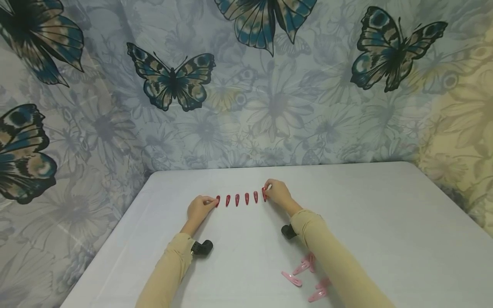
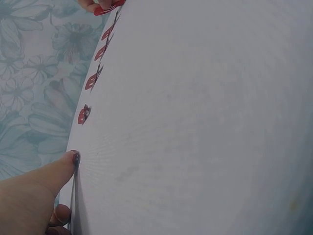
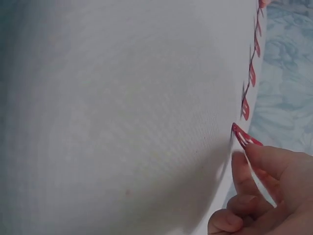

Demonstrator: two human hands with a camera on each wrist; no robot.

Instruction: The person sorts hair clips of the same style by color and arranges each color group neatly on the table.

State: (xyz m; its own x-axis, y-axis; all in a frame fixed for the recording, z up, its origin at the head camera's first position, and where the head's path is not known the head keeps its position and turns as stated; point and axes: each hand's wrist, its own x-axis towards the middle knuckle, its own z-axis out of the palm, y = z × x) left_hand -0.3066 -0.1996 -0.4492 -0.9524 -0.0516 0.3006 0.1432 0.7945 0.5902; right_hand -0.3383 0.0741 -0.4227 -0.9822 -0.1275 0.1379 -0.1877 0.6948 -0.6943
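Head view: six red snap hair clips (image 1: 247, 198) stand in a row toward the table's (image 1: 239, 256) far edge.
Left hand (image 1: 200, 208): pinches leftmost clip (image 1: 218, 199).
Right hand (image 1: 280, 194): pinches rightmost clip (image 1: 263, 194).
Pink clips (image 1: 291, 279): lie toward near edge.

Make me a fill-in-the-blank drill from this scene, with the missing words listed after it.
1. Both ends included, the row has ____ red clips.
2. In the head view, the right hand pinches the clip at the row's ____ end.
3. The loose clips by the right sleeve are coloured ____.

Missing words: six; right; pink.
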